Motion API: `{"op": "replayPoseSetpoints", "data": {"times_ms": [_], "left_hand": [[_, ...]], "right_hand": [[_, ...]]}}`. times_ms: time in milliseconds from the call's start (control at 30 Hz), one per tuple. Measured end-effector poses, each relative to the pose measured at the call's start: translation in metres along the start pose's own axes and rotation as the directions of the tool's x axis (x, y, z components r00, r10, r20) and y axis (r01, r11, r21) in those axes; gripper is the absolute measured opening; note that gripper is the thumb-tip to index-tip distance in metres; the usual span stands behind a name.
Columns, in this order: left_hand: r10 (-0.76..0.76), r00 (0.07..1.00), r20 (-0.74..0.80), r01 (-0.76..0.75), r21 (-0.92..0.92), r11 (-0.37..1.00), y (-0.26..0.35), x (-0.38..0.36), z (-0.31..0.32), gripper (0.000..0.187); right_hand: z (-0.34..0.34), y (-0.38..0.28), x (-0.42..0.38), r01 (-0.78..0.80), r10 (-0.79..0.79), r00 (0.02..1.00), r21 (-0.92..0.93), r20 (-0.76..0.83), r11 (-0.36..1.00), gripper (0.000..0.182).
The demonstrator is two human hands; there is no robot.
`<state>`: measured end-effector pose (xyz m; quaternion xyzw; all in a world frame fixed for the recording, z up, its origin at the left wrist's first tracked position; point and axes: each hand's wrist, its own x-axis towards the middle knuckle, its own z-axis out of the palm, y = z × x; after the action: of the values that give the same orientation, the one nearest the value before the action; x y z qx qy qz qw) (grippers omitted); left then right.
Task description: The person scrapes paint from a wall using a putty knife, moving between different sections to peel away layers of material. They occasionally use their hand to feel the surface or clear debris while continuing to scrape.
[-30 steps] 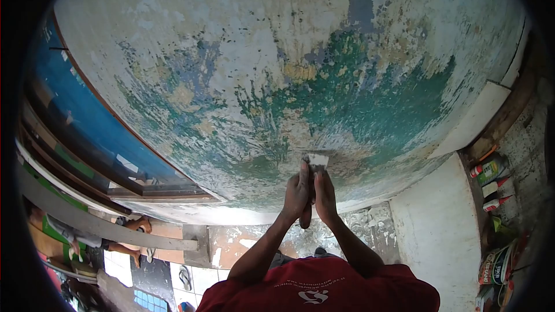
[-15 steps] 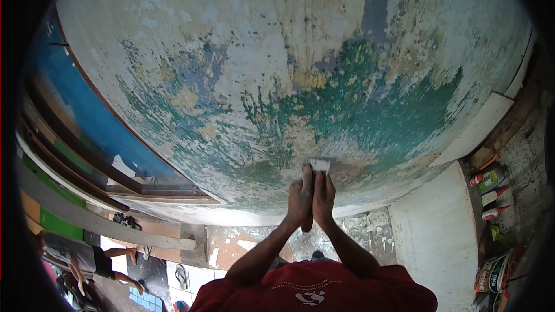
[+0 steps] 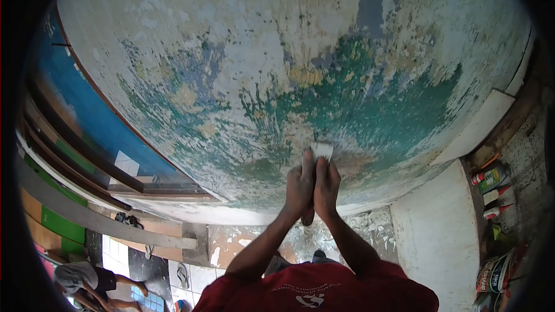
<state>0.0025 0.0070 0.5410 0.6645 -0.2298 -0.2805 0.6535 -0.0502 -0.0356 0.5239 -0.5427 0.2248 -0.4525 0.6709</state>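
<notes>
My left hand and my right hand are wrapped together round the handle of a paint scraper. Its wide pale blade points up and lies against the wall. The handle's dark end shows below my palms. Patches of green paint, with some blue-grey and yellowish ones, cover the wall around the blade. Elsewhere the surface is whitish and worn. Most of the handle is hidden by my fingers.
A blue panel in a brown window frame stands at left. Below it runs a grey beam; a person is at lower left, near sandals. At right, bottles and a can line a ledge beside a white board.
Both hands have pushed the scraper a little upward along the wall. At lower left the other person has shifted and now bends forward.
</notes>
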Motion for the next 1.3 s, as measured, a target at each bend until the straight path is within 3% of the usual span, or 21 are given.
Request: {"op": "replayPoseSetpoints", "data": {"times_ms": [67,167,200,300,433,567,733,867,1067,1167,1200,1300], "left_hand": [[-0.029,0.998,0.05,0.032,-0.056,0.998,0.004,-0.003,-0.002,0.066],[-0.071,0.997,-0.021,0.072,0.043,0.996,-0.037,-0.006,-0.002,0.065],[-0.077,0.997,-0.007,0.077,0.098,0.992,-0.042,-0.006,-0.002,0.063],[-0.098,0.995,0.017,0.097,0.005,0.995,-0.038,-0.004,-0.001,0.063],[-0.071,0.993,0.093,0.071,0.009,0.997,-0.029,0.0,-0.005,0.063],[-0.096,0.995,0.033,0.093,0.059,0.994,-0.046,0.001,0.001,0.064],[-0.116,0.991,0.06,0.118,-0.026,0.993,-0.036,-0.008,0.002,0.064],[-0.062,0.998,0.022,0.059,0.118,0.991,-0.057,0.0,0.0,0.063],[-0.127,0.988,0.084,0.129,-0.017,0.992,-0.033,-0.008,0.0,0.064],[-0.077,0.997,0.019,0.075,0.088,0.993,-0.061,0.001,0.0,0.062],[-0.03,0.999,-0.036,0.031,0.027,0.999,-0.053,0.002,0.005,0.062],[-0.041,0.999,0.027,0.042,-0.026,0.999,-0.019,-0.001,0.003,0.063]], "right_hand": [[-0.005,-0.001,-0.001,-0.014,0.015,0.999,-0.031,0.048,0.999,0.029],[-0.007,0.027,-0.017,-0.035,0.038,0.998,0.053,-0.049,0.998,0.03],[-0.009,0.029,-0.02,-0.035,0.034,0.998,-0.023,-0.06,0.999,0.03],[-0.014,0.023,-0.014,-0.068,0.069,0.997,-0.02,0.021,0.997,0.031],[-0.012,0.013,-0.009,-0.075,0.076,0.997,-0.031,0.014,0.997,0.033],[-0.013,0.032,-0.015,-0.021,0.023,0.999,0.033,-0.046,0.999,0.031],[-0.02,0.029,-0.015,-0.109,0.109,0.994,0.018,-0.003,0.994,0.03],[-0.019,0.036,-0.016,-0.049,0.049,0.999,0.0,-0.006,0.999,0.03],[-0.019,0.025,-0.013,-0.096,0.096,0.995,-0.034,0.014,0.995,0.028],[-0.02,0.04,-0.015,-0.088,0.089,0.996,0.01,-0.024,0.996,0.028],[-0.016,0.028,-0.012,-0.083,0.083,0.996,0.009,-0.022,0.996,0.027],[-0.011,0.013,-0.003,-0.065,0.064,0.998,0.023,0.026,0.998,0.027]]}}
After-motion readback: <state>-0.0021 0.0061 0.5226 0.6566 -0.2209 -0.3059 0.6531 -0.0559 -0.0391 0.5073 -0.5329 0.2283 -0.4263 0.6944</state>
